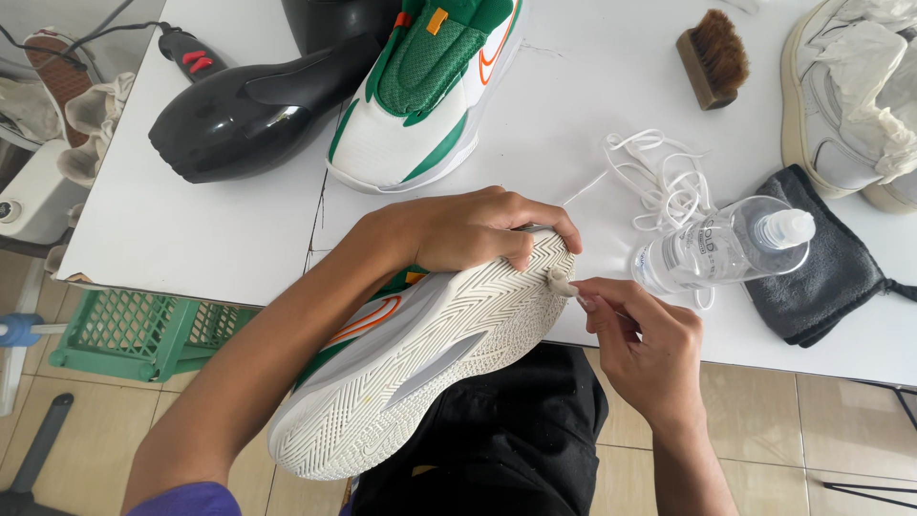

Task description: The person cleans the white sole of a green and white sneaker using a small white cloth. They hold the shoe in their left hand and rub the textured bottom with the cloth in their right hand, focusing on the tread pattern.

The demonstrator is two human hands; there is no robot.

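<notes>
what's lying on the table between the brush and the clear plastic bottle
In the head view, a loose tangle of white shoelaces lies on the white table between the wooden brush and the clear bottle; above the laces the tabletop is bare.

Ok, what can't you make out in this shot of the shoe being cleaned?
- Head view: upper of the held shoe, turned away, sole up.
- Small pale thing in the right hand: too small to identify.
- Grey shoe: cut off by the right edge.
- Left hand palm: pressed against the sole.
</notes>
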